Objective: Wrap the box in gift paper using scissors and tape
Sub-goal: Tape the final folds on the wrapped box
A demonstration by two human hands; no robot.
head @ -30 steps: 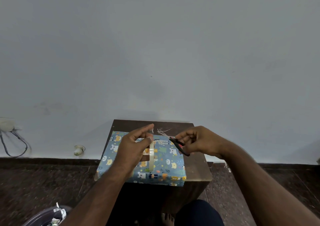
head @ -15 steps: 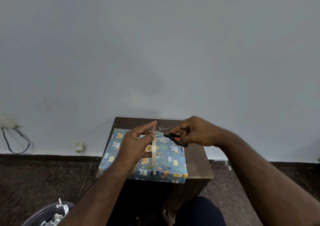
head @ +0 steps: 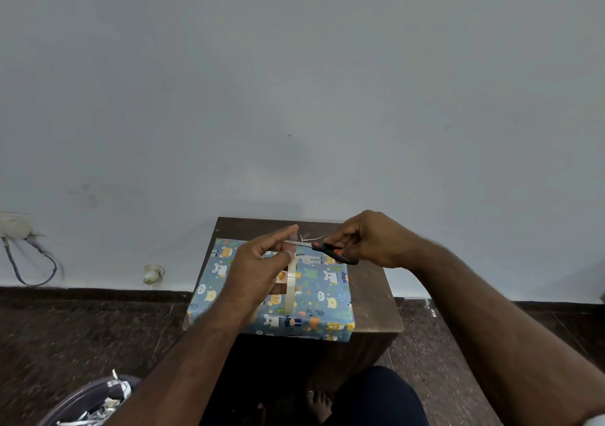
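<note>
Plain grey wall [head: 294,82] filled most of the shot, with one small dark wooden table [head: 373,288] pushed against it over a dark speckled floor [head: 65,334]. Counting things up: one wrapped box [head: 314,298], sitting flat on the table in blue animal-print paper, one tape roll [head: 290,286], one pair of scissors [head: 327,249], two hands. Off to the side there was one cable [head: 26,265] hanging on the wall at left, one small white fitting [head: 152,273] low on the wall, and one bin [head: 95,406] with paper scraps in the bottom left corner.

Left hand [head: 258,265] held the tape roll upright over the box top, thumb and fingers pinching the pulled-out strip near the box's far edge. Right hand [head: 370,239] gripped the black and red scissor handles, blades pointed left toward the left fingertips. Couldn't tell if the blades actually touched the tape, too small.

Compared to a second earlier, the scissors had swung from pointing down and away from the tape to lying nearly level with the tips right at the pinched strip, and the right hand had lifted a bit. The box hadn't budged on the table.
</note>
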